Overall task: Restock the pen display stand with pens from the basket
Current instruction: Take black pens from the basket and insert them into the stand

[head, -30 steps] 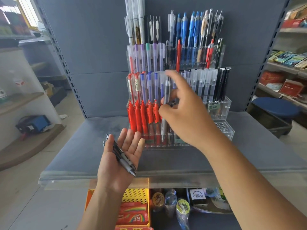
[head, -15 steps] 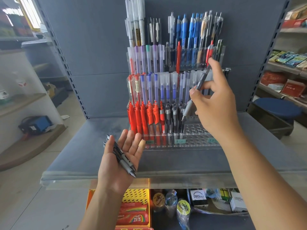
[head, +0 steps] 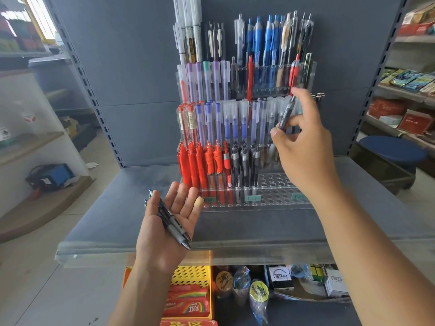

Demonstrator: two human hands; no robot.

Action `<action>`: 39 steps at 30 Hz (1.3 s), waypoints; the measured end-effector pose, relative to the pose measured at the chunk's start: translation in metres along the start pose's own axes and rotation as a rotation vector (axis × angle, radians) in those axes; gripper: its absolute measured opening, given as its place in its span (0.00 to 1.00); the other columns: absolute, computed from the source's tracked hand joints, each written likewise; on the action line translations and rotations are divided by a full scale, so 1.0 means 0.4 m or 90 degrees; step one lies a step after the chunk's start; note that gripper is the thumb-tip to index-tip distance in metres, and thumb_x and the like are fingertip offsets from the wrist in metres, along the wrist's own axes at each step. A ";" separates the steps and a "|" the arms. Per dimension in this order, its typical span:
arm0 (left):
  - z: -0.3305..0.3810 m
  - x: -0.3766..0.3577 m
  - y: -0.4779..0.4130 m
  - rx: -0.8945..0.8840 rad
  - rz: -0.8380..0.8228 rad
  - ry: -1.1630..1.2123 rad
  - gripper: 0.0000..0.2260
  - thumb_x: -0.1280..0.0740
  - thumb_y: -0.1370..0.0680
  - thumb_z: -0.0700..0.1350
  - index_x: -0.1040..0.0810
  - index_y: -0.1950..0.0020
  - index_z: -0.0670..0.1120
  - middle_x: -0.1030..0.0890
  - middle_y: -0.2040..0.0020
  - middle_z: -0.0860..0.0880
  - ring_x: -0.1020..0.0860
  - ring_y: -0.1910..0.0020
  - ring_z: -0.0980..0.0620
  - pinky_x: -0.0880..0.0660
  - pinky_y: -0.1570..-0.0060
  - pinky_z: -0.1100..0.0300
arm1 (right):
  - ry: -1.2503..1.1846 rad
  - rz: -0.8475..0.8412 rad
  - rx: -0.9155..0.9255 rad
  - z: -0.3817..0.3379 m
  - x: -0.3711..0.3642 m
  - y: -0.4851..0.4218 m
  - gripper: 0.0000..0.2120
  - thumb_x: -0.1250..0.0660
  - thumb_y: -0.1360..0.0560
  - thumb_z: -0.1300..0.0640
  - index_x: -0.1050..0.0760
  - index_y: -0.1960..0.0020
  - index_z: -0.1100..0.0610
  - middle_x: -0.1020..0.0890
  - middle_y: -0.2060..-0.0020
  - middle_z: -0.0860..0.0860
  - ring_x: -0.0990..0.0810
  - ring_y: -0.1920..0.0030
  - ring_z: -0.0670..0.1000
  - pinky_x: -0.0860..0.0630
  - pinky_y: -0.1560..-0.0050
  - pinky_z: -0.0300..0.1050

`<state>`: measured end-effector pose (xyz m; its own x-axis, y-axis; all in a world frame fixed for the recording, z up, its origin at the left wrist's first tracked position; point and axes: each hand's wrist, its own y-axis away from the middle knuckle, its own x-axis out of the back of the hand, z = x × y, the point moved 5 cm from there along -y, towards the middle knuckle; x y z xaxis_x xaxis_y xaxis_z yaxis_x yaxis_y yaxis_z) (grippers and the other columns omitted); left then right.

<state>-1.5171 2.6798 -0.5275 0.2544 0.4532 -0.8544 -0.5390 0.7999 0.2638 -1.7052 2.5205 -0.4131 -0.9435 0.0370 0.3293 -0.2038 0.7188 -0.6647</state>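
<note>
While aslant in the right hand, a slim dark pen

1. Left hand: there it was, a tan plaster wrapped round the little fingertip.
2. Left forearm was bare right to the frame's edge.
3. Right hand and right forearm were bare too, uncovered all the way down.

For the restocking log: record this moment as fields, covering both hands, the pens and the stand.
display stand: front row holds red, then black pens; empty holes at its right
right hand: pinches a dark pen, tilted, in front of the stand's right side
left hand: palm up, fingers straight, spare pens lying across it
shelf: grey, stand sits on it
</note>
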 end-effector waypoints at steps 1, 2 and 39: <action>0.000 0.000 0.000 0.000 0.000 -0.001 0.20 0.40 0.16 0.56 0.20 0.35 0.43 0.15 0.43 0.44 0.15 0.46 0.44 0.19 0.46 0.45 | 0.008 -0.014 0.001 0.004 -0.007 0.004 0.30 0.33 0.21 0.60 0.41 0.24 0.44 0.21 0.58 0.48 0.21 0.63 0.49 0.26 0.59 0.40; 0.001 0.000 0.001 0.000 0.000 -0.003 0.20 0.40 0.16 0.56 0.20 0.35 0.43 0.15 0.43 0.44 0.15 0.46 0.44 0.20 0.46 0.45 | 0.016 -0.026 -0.001 0.009 -0.014 0.008 0.30 0.33 0.20 0.60 0.41 0.24 0.43 0.21 0.57 0.48 0.21 0.62 0.50 0.25 0.58 0.45; 0.000 0.005 -0.004 0.004 -0.003 -0.010 0.19 0.40 0.16 0.56 0.20 0.37 0.44 0.14 0.45 0.45 0.14 0.51 0.45 0.16 0.53 0.49 | 0.150 -0.203 0.045 0.039 -0.069 0.070 0.28 0.32 0.23 0.63 0.33 0.26 0.50 0.32 0.33 0.46 0.23 0.54 0.50 0.27 0.49 0.43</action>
<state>-1.5157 2.6794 -0.5296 0.2695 0.4562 -0.8481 -0.5327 0.8043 0.2634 -1.6890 2.5287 -0.4512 -0.7456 -0.0158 0.6662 -0.5018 0.6711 -0.5457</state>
